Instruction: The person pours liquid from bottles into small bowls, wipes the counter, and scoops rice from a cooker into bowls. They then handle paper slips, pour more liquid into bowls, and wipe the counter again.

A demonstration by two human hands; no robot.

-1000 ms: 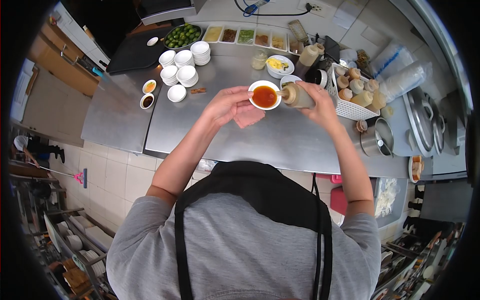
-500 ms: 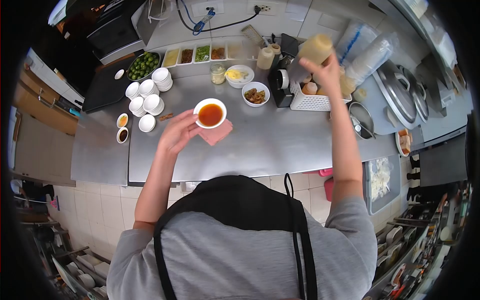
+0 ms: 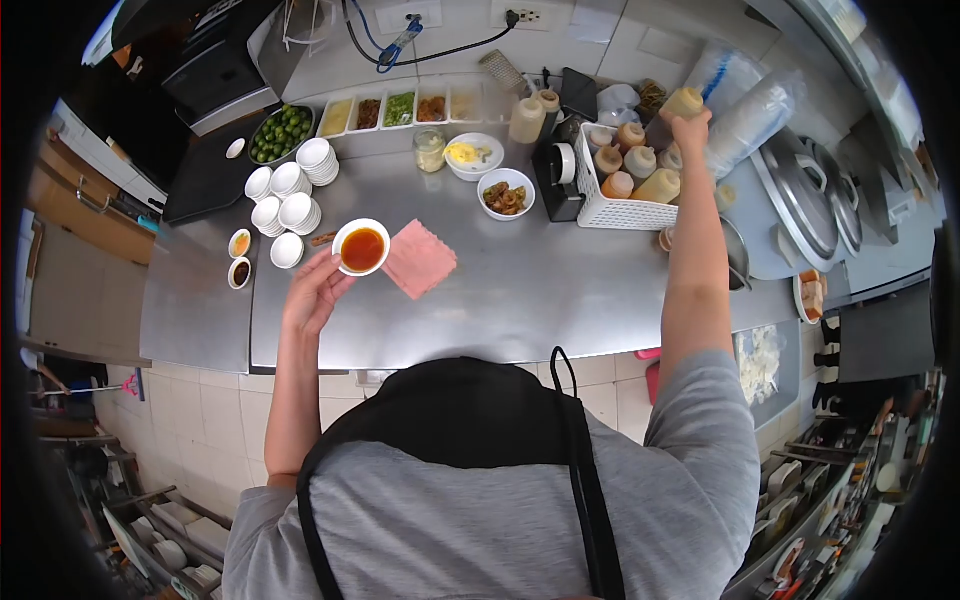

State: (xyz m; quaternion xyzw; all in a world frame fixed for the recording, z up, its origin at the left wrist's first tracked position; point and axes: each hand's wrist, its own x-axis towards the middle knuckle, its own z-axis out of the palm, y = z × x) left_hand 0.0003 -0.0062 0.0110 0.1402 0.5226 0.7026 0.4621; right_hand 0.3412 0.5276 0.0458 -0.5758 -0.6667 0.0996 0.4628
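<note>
My left hand (image 3: 318, 291) grips a small white bowl (image 3: 341, 262) by its lower edge, and a reddish-brown sauce (image 3: 362, 249) fills part of it. A pink cloth (image 3: 420, 258) lies on the steel counter just right of that bowl. Far to the right, my right hand (image 3: 688, 132) is closed around a squeeze bottle (image 3: 684, 103) with pale contents, at the back right of a white basket (image 3: 625, 212). Several other squeeze bottles (image 3: 640, 160) stand in this basket. The lower part of the held bottle is hidden behind my hand and the basket's contents.
Stacked white bowls (image 3: 298, 210) stand at the left, near two small filled sauce dishes (image 3: 239, 272). Behind are green limes (image 3: 283, 134) and a row of topping containers (image 3: 399, 109). A bowl of brown food (image 3: 507, 195) sits mid-counter. Metal lids (image 3: 795, 195) lean at the right.
My left hand has carried the sauce bowl left and slightly down, uncovering more of the pink cloth. My right hand has moved the squeeze bottle right and down to the basket's back corner.
</note>
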